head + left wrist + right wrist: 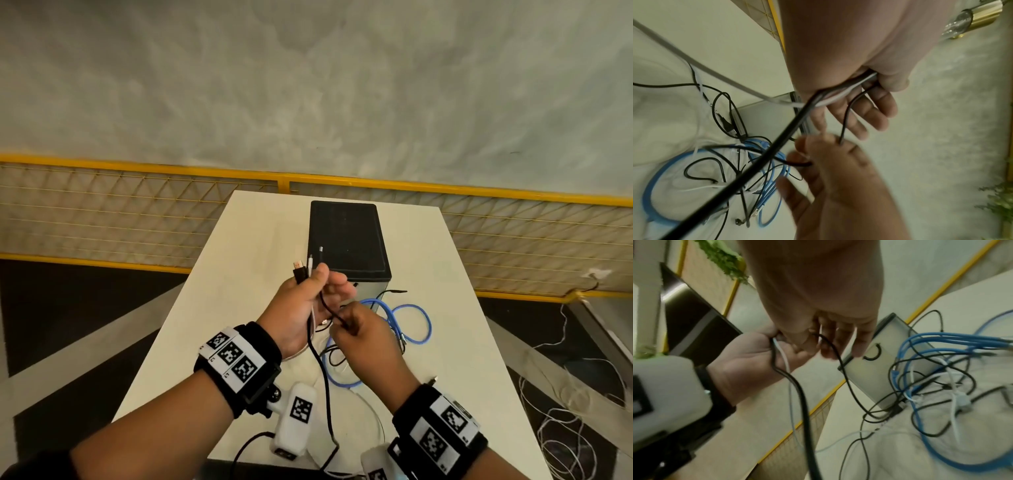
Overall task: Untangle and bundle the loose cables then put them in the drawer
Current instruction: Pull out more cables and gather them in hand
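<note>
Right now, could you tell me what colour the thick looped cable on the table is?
Blue cable, clearest in the head view.

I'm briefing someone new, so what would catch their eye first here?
Both hands meet above the white table: the left hand grips several cable ends with plugs sticking up, while the right hand pinches a thin black cable. Behind them, a blue cable loops beside a black-topped drawer box.

Left hand [301, 305] fisted, right hand [363, 329] pinching.
</note>
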